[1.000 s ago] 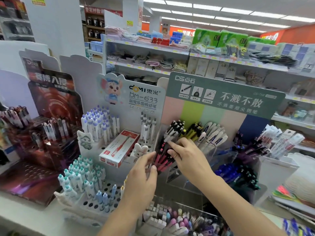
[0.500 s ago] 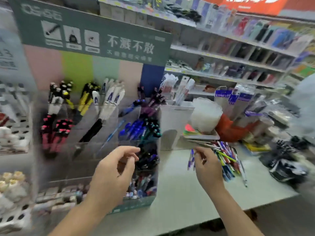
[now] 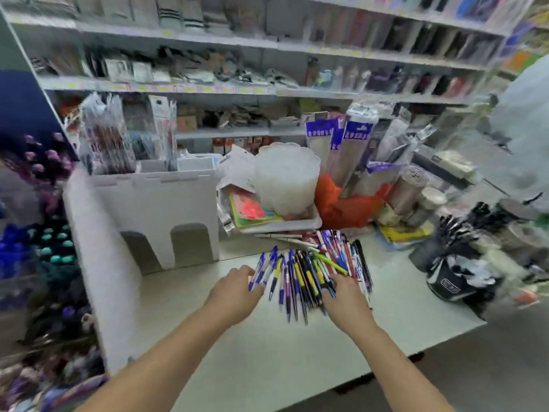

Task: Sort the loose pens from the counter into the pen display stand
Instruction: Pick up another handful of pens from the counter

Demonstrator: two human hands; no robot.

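A pile of loose pens (image 3: pixel 309 272), mostly blue with some black, yellow and red ones, lies fanned out on the white counter (image 3: pixel 267 352). My left hand (image 3: pixel 234 292) is at the pile's left edge, thumb and fingers curled round a few blue pens (image 3: pixel 261 269). My right hand (image 3: pixel 347 301) rests on the pile's right side; its fingertips are lost among the pens and in blur. The pen display stand (image 3: pixel 44 248), with purple, blue and teal pens, shows only at the far left.
A white cardboard holder (image 3: pixel 154 209) stands between the stand and the pile. Behind the pens are a white tray (image 3: pixel 282 226), a stack of plastic lids (image 3: pixel 285 176) and an orange bag (image 3: pixel 347 209). Black cups of pens (image 3: pixel 454 272) stand at the right. Stocked shelves fill the background.
My view has swung right from the stand to the counter. Both hands left the stand's compartments and came down onto the loose pile.
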